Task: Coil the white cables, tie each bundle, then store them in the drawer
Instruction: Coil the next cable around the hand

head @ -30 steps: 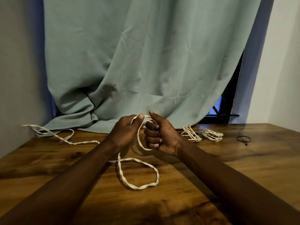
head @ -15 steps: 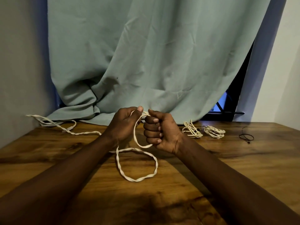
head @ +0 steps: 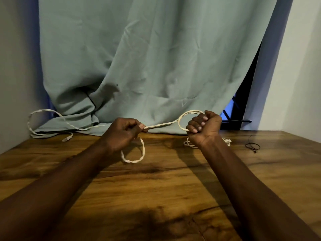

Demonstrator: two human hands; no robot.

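A long white twisted cable (head: 163, 124) runs between my two hands above the wooden table (head: 165, 185). My right hand (head: 204, 126) grips a loop of it in a fist, raised at centre right. My left hand (head: 123, 132) pinches the cable between thumb and fingers. Below the left hand a small loop of the cable hangs down to the table, and the rest trails left along the curtain's foot to its loose end. Coiled white bundles (head: 226, 140) lie on the table behind my right wrist, mostly hidden by it.
A teal curtain (head: 147, 66) hangs along the table's back edge and bunches on it at the left. A thin black tie (head: 252, 146) lies at the back right. Walls close in on the left and right. No drawer is in view.
My hands have moved apart: the right hand has gone right and up with its loop, drawing the cable taut. The loop on the table has shrunk. The trailing cable at the left has shifted.
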